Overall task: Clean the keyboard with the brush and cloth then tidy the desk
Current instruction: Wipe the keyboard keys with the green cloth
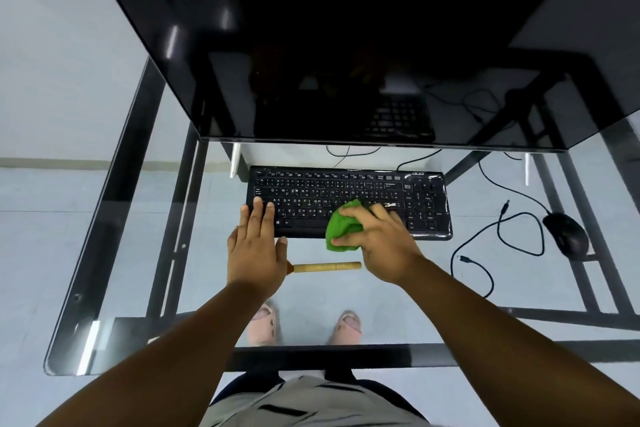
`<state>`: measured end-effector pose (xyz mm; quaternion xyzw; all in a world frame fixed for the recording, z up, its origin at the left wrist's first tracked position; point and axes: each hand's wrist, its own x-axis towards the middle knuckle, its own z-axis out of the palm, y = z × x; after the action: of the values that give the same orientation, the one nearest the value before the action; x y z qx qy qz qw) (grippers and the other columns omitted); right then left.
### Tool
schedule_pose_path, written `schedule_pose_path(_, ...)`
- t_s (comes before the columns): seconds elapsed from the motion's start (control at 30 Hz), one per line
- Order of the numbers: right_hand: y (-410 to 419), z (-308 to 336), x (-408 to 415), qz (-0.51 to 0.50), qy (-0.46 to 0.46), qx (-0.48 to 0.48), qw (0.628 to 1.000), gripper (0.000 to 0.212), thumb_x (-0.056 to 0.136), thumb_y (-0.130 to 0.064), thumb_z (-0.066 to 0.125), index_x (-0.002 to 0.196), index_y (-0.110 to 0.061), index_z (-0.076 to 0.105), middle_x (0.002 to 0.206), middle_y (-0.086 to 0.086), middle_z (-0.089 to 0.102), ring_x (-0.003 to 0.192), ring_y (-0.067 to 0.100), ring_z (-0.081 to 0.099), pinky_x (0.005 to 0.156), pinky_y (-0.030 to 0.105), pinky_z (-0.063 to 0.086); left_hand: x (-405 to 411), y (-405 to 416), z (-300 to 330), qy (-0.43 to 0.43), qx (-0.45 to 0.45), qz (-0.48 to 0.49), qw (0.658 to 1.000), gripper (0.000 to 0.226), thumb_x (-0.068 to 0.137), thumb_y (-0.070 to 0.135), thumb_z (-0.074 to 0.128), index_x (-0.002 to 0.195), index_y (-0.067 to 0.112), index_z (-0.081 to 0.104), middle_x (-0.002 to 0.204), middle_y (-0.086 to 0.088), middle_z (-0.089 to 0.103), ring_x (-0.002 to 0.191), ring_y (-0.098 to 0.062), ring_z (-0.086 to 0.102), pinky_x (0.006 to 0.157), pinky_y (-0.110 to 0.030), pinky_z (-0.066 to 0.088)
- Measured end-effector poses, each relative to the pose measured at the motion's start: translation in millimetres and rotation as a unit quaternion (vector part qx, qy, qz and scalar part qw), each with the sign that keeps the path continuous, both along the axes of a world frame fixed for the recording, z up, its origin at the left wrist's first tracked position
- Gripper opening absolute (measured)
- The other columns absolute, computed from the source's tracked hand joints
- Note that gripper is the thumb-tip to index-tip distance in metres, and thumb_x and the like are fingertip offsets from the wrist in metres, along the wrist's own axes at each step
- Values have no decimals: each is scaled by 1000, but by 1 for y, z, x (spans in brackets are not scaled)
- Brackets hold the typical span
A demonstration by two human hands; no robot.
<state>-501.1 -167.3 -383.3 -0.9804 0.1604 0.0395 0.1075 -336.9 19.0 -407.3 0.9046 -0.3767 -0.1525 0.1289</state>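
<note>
A black keyboard (349, 199) lies on the glass desk (138, 253) below the monitor. My right hand (377, 239) grips a bunched green cloth (343, 224) and presses it on the keyboard's lower middle keys. My left hand (258, 246) lies flat with fingers spread, its fingertips resting on the keyboard's lower left corner. A brush with a wooden handle (327, 267) lies on the glass just in front of the keyboard, between my hands; its bristle end is hidden under my left hand.
A large dark monitor (346, 45) overhangs the back of the desk. A black mouse (566, 234) sits at the right, with loose black cables (498, 239) looping between it and the keyboard. Feet in sandals show through the glass.
</note>
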Motion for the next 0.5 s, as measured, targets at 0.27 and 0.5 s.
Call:
schedule_pose_path(0.27,-26,-11,-60,-76,-52,-1,996,64,72,2,63,111,-48,69,138,-7,52,95,21,41,78,44,49,-4,-5,3,-16,4,20,1000,61,99,37,33,154,18,16,162,3,4,149,-24,2,117,-44,13)
schedule_pose_path(0.5,0,-13,-24,-54,-53,-23,997,75,66,-1,64,123,-50,60,137,-8,51,95,23,43,74,40,47,-19,-21,2,-15,15,0,1000,62,98,42,26,155,24,8,162,8,-4,149,-17,-5,119,-41,4)
